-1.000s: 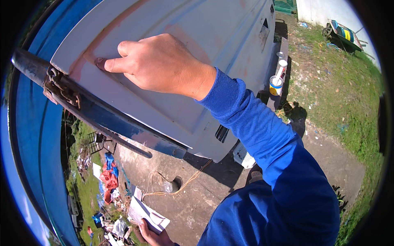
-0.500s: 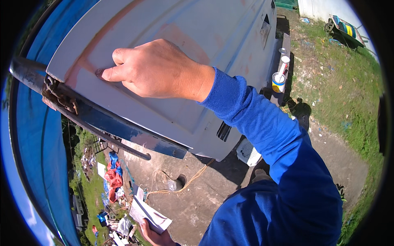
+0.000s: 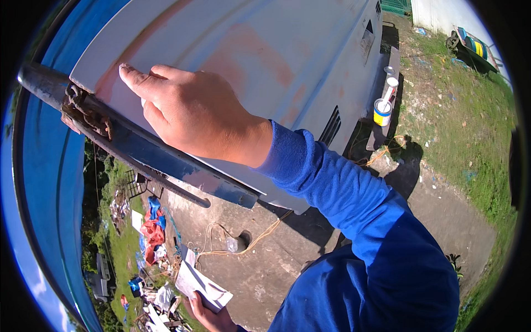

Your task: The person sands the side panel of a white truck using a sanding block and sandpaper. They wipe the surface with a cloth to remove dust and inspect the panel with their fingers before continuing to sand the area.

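My right hand (image 3: 193, 110), in a blue sleeve, is over a pale grey body panel (image 3: 182, 39) with reddish-pink patches. Its index finger stretches toward a pink strip near the panel's left edge, and the other fingers curl inward. A small white bit shows below the index finger; what it is, I cannot make out. Low in the picture, my left hand (image 3: 212, 316) grips a folded white sheet (image 3: 200, 285) with dark and pinkish marks on it.
A rusty chain (image 3: 83, 110) wraps a dark metal bar (image 3: 41, 83) at the panel's corner. An open paint can (image 3: 381, 115) stands on a plank to the right. A yellowish cord (image 3: 260, 238) lies on the concrete. Litter (image 3: 152, 232) is heaped at lower left.
My right hand has shifted slightly down and left, its index finger now stretching further up. The panel and the can have shifted a little in view. My left hand keeps hold of the sheet.
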`<control>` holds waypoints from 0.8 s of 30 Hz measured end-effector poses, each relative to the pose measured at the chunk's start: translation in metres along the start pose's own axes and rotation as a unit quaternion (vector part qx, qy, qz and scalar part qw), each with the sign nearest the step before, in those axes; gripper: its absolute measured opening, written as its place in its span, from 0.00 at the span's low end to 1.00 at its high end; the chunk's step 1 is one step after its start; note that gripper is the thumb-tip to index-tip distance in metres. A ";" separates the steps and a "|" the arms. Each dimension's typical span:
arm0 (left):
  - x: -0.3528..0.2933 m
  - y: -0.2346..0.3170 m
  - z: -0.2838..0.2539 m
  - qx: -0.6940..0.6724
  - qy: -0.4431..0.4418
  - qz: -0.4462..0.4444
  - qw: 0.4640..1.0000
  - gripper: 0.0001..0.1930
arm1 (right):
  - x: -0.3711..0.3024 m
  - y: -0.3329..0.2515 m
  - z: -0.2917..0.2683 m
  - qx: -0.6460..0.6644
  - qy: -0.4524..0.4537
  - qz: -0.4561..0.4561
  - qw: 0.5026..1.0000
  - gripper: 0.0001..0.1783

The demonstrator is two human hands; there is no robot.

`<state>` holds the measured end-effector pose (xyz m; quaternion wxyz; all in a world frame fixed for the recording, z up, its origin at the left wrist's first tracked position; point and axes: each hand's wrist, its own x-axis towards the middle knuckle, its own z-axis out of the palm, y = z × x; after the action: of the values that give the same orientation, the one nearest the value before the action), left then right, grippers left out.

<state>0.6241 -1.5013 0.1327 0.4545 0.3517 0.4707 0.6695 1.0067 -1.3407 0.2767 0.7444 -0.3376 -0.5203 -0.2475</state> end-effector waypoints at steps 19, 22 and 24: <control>0.015 -0.017 -0.018 0.009 0.018 -0.015 1.000 0.10 | 0.007 0.014 0.002 -0.088 -0.032 -0.023 0.995 0.19; 0.018 -0.022 -0.020 0.014 0.021 -0.002 1.000 0.10 | 0.009 0.020 0.005 -0.097 -0.014 -0.048 0.994 0.18; 0.017 -0.023 -0.019 0.015 0.014 -0.004 1.000 0.11 | 0.009 0.021 0.004 -0.101 -0.028 -0.041 0.994 0.18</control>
<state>0.6072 -1.4878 0.1055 0.4450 0.3472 0.4883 0.6656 1.0226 -1.3238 0.2811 0.6808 -0.3966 -0.5265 -0.3192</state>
